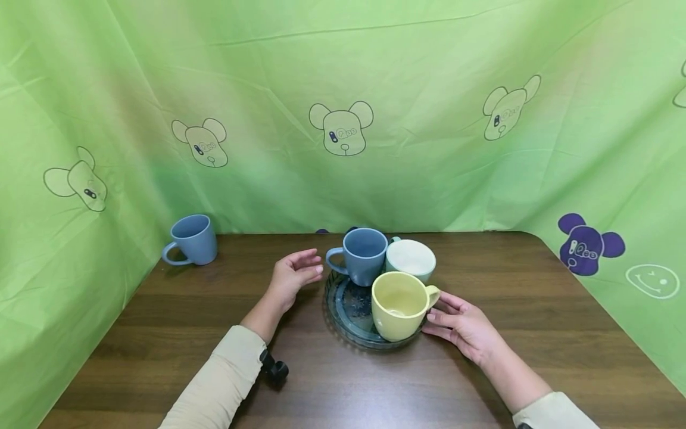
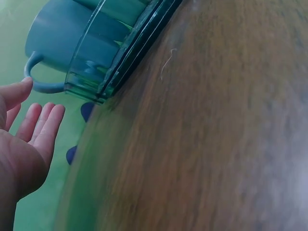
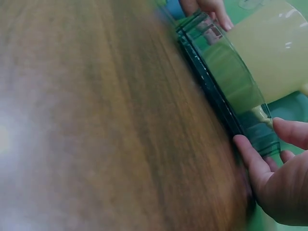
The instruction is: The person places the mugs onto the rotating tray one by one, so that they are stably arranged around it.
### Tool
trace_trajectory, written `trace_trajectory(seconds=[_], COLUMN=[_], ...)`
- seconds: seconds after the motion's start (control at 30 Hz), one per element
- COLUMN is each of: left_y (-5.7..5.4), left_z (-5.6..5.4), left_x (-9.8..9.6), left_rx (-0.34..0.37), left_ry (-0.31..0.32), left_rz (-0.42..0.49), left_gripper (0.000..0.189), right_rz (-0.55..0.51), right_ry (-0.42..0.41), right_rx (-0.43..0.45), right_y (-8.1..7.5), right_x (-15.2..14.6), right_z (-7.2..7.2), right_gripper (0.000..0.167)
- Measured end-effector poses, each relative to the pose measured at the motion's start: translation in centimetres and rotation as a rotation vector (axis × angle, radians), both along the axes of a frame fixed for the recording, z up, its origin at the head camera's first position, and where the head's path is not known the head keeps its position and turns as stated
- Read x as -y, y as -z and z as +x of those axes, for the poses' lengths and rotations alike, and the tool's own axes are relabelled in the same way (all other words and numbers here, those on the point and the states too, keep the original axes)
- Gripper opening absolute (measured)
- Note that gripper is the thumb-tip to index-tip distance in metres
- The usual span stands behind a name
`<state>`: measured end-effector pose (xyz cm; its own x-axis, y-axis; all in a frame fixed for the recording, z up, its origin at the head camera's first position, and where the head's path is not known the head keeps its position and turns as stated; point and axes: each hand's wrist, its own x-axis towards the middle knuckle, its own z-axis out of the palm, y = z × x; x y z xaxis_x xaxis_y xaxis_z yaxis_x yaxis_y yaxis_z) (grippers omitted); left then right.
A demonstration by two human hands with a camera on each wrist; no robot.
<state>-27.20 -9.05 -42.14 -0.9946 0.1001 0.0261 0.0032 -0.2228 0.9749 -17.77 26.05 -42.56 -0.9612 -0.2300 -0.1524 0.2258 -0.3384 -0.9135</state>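
Observation:
A round clear glass tray (image 1: 348,322) with a ridged wall holds a blue mug (image 1: 365,256), a pale mint mug (image 1: 411,259) and a yellow mug (image 1: 399,304), all upright. My left hand (image 1: 289,277) is beside the tray's left side, close to the blue mug's handle. Its thumb and fingers are parted, with nothing between them. At the opposite edge, my right hand (image 1: 465,328) grips the tray beside the yellow mug's handle. In the right wrist view, the thumb is at the glass rim and a fingertip (image 3: 243,142) meets the base.
Another blue mug (image 1: 195,240) stands upright at the table's back left corner. The brown wooden table (image 1: 321,393) meets a green curtain (image 1: 268,179) with bear prints at the back and both sides.

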Motion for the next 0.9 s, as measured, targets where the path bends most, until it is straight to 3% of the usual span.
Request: trace_trajectory(seconds=[0.37, 0.63, 0.9], left_y=[-0.1, -0.2, -0.3], left_z=[0.5, 0.9, 1.4], left_x=[1.9, 2.7, 3.5], left_rx=[0.009, -0.046, -0.06], left_ry=[-0.043, -0.099, -0.122], left_rz=[0.02, -0.096, -0.095], left_gripper=[0.047, 0.04, 0.04], right_rz=[0.053, 0.069, 0.101], right_ry=[0.028, 0.045, 0.063], right_rx=[-0.012, -0.013, -0.017], right_y=[-0.2, -0.3, -0.2], right_x=[0.6, 0.7, 0.9], right_z=[0.6, 0.7, 0.8], right_gripper=[0.053, 0.053, 0.055])
